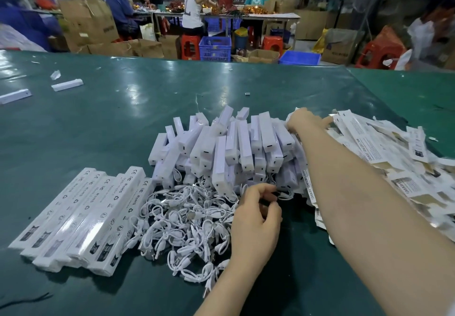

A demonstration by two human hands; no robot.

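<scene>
On a green table [103,123], finished printed boxes [81,217] lie side by side at the near left, set aside as done. Right of them sits a tangle of short white cables [182,219], within easy reach, with white lamp bars [221,148] heaped behind. The left hand [256,214] curls at the tangle's right edge; whether it pinches a cable cannot be told. The right hand [305,121] reaches far, fingers stretched flat onto the leaflets [394,167] piled at right, probably to draw one.
</scene>
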